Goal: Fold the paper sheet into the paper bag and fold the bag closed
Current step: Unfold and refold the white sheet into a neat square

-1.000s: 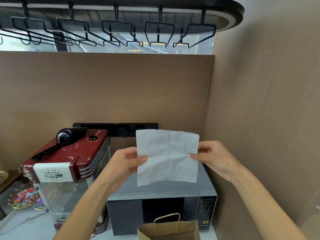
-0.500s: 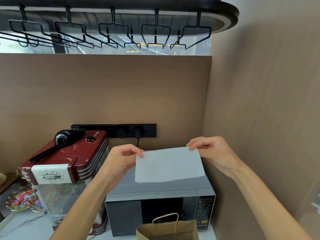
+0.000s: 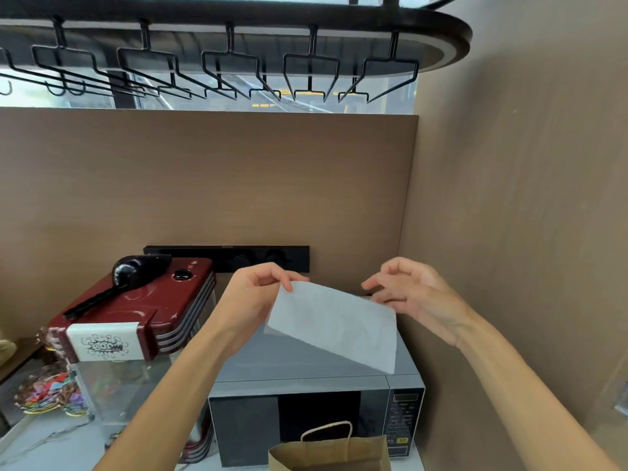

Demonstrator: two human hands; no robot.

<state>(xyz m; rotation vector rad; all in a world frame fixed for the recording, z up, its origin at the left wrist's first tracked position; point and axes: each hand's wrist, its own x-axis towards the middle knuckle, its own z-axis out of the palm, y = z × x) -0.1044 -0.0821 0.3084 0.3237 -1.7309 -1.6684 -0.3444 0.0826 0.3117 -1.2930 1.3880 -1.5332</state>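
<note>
We pinch the folded paper sheet (image 3: 334, 326) with left hand (image 3: 256, 294); right hand (image 3: 413, 294), fingers spread, should re-grip, crease, before paper bag (image 3: 331, 453).

Held in the air above the microwave (image 3: 316, 416): folded paper sheet (image 3: 334, 326), pinched at its upper left corner by the left hand (image 3: 253, 299), right hand (image 3: 413, 294) just beside its upper right edge. In front of the microwave, at the bottom edge of view, paper bag (image 3: 326, 455). Left of the microwave, popcorn machine (image 3: 136, 321). Behind both, on the wall panel, power socket strip (image 3: 227, 258). Overhead, glass rack (image 3: 217, 66).
</note>
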